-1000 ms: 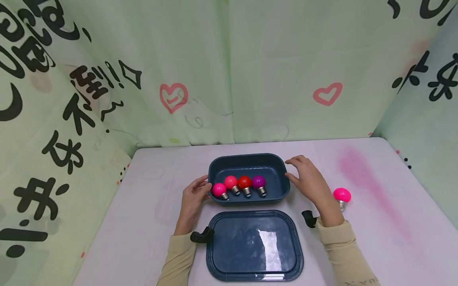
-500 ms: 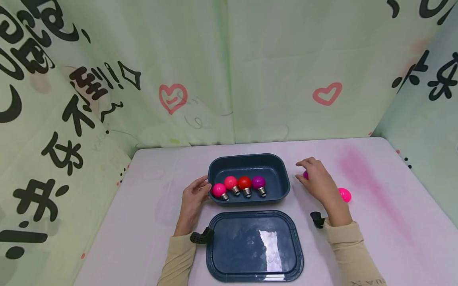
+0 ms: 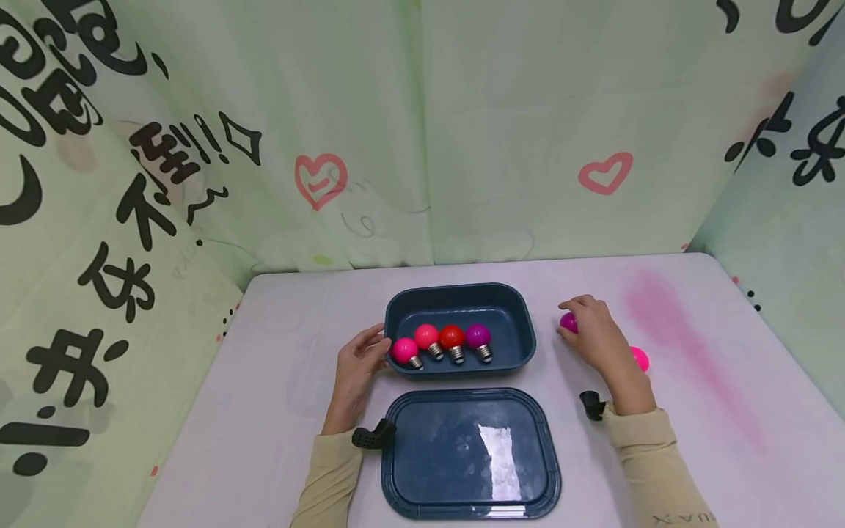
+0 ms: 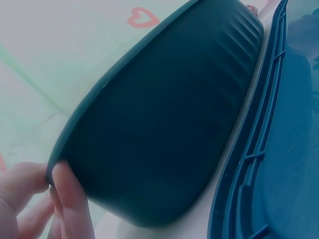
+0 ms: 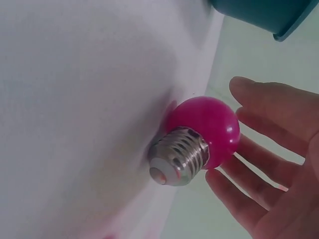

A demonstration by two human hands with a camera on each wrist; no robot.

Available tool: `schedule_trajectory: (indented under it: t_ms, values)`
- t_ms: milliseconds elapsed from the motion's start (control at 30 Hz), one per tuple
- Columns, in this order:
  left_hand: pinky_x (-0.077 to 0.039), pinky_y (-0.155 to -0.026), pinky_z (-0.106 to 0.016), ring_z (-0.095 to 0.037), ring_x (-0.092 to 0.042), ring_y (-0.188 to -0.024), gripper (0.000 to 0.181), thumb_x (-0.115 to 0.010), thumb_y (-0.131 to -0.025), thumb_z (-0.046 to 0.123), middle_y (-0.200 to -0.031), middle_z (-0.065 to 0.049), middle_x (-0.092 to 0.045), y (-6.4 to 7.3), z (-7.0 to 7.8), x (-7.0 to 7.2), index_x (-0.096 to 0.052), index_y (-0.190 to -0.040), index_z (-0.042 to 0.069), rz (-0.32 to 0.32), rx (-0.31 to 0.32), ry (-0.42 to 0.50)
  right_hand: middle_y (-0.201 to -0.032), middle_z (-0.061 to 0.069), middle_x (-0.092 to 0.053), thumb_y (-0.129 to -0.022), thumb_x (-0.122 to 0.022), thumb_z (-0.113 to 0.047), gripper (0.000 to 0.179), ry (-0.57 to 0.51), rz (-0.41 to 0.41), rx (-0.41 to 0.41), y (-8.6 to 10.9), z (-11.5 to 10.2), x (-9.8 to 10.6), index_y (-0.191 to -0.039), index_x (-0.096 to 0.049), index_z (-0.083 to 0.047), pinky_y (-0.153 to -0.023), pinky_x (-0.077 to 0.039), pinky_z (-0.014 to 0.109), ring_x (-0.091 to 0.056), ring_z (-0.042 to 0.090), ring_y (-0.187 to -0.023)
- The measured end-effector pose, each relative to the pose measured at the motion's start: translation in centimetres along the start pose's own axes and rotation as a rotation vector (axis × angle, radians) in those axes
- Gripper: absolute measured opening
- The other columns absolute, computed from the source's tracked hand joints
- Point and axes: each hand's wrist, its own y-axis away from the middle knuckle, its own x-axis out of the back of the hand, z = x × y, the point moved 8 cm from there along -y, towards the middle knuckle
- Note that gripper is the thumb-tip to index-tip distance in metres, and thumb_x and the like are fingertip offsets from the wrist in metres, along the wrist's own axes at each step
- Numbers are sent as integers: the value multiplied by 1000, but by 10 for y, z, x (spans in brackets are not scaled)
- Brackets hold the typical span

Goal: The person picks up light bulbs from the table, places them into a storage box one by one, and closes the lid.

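Observation:
My left hand (image 3: 356, 367) pinches the left rim of a dark blue plastic box (image 3: 455, 299). The left wrist view shows its thumb and fingers (image 4: 72, 204) on either side of that rim. Four-sided with rounded corners, the box holds several small bulbs: pink (image 3: 405, 350), coral-pink (image 3: 426, 336), red (image 3: 452, 337) and purple (image 3: 477, 336). To the right of the box, my right hand (image 3: 597, 337) is spread round a magenta-purple light bulb (image 5: 207, 127) on the table. Its fingertips are right at the globe, and the silver screw base faces the right wrist camera.
A dark blue lid (image 3: 449, 447) lies flat in front of the box, between my forearms. Another pink bulb (image 3: 639, 358) sits right of my right wrist, partly hidden by it. Printed green cloth (image 3: 502, 147) hangs behind the white table (image 3: 264, 411).
My right hand has moved right from beside the box's right rim to the purple bulb, which came into view. The left hand, box and lid have stayed put.

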Motion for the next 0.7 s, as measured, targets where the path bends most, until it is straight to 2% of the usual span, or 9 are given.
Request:
schedule_trajectory:
  t_ms: [367, 700]
  values:
    - [-57, -70, -24, -17, -62, -89, 38, -71, -92, 15, -112, -10, -62, 0, 0, 0, -65, -129, 9, 14, 6, -37, -125, 37, -50, -87, -71, -1, 44, -26, -92, -82, 0, 13, -12, -126, -56, 13, -95, -48, 62, -49, 52, -116]
    - [-57, -70, -23, -15, -62, -88, 40, -72, -92, 14, -111, -10, -62, -2, -1, 0, -64, -131, 8, 16, 2, -39, -126, 35, -50, -86, -71, 3, 45, -30, -91, -84, 0, 12, -12, -127, -56, 12, -95, -48, 61, -49, 51, -116]
